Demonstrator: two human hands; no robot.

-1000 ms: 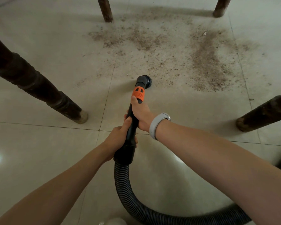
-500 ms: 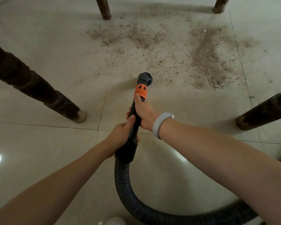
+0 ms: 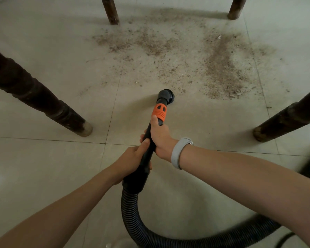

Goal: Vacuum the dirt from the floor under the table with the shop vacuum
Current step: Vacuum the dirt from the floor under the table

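The left hand [image 3: 132,158] grips the black wand [image 3: 145,158] at its lower end, fingers curled round it just above the cuff where the ribbed hose [image 3: 132,219] joins. The right hand [image 3: 159,136] grips the same wand higher up, thumb lying along its top and touching the orange collar [image 3: 159,112]; a grey wristband [image 3: 179,153] sits on that wrist. The two hands touch each other on the wand.

The round brush nozzle [image 3: 166,97] is at frame centre, down at the tiled floor [image 3: 43,176], just beside the near edge of the dirt [image 3: 220,68]. The dirt spreads across the upper centre and upper right of the frame, between four dark wooden table legs [image 3: 43,102]. The hose curves from lower centre toward the lower right.

No legible writing is visible on the wand or collar.
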